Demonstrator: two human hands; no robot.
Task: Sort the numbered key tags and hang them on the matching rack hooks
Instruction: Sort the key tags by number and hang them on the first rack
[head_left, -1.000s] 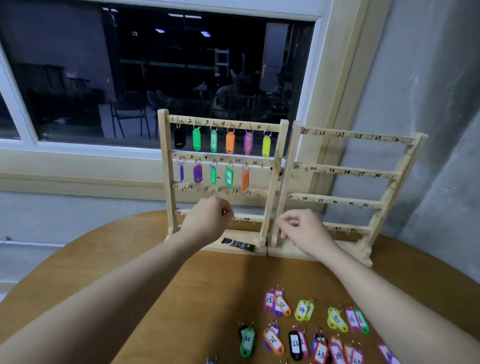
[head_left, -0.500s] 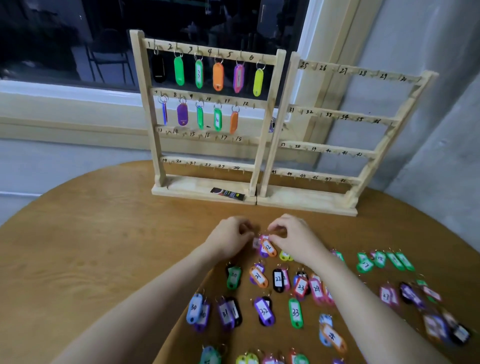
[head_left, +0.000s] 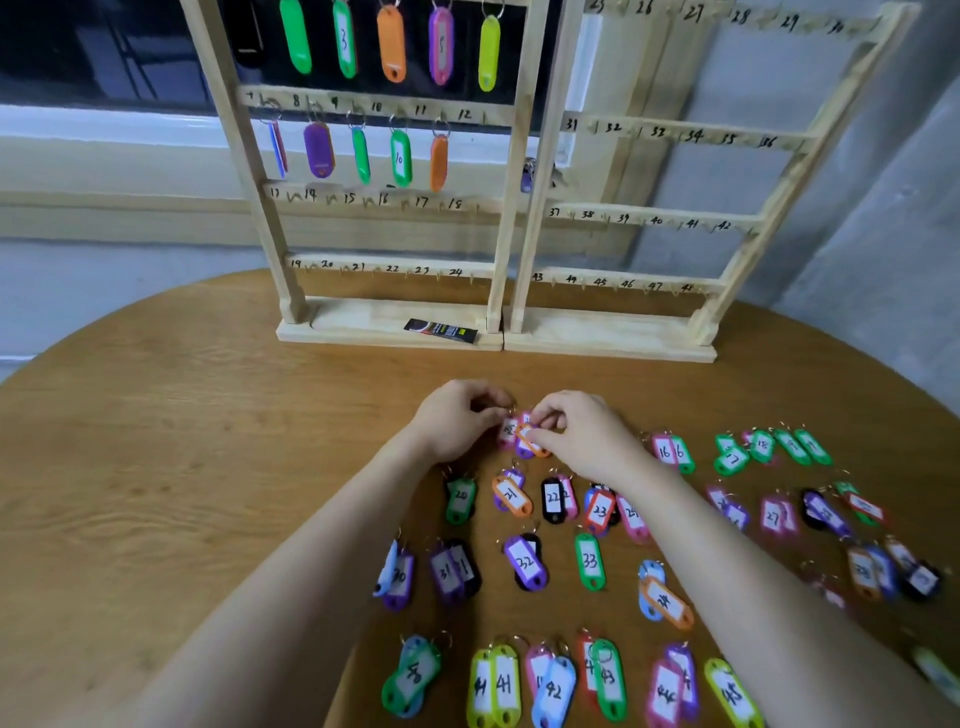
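Beyond our hands the round wooden bench (head_left: 156, 441) carries two wooden key racks side by side: the left rack (head_left: 249, 171), ahead and a little to the left, and the right rack (head_left: 748, 223), ahead and to the right. On the left rack the row above hook 7 is filled with tags, and the row marked 7 to 12 holds five, ending with an orange tag (head_left: 439, 162) under 11. The hook marked 12 (head_left: 465, 114) looks bare, and the rows from 13 down carry nothing we can see; the right rack's hooks look bare too.

Nearer to us than our hands, and out to the right, the unsorted key tags (head_left: 589, 561) lie in rough rows, many doubled up, with numbers such as 20, 21, 22, 23 just below our fingers.

We judge the step to be picking the next tag from the small cluster (head_left: 524, 436) between our hands. Our left hand (head_left: 460, 421) has its fingers curled onto the pink tag at the cluster's left edge, and our right hand (head_left: 582, 434) pinches the orange-rimmed tag beside it. The numbers here are too blurred to read.

Next we would need to separate one tag, confirm its number, then lift it by its ring to the matching hook, probably 12.
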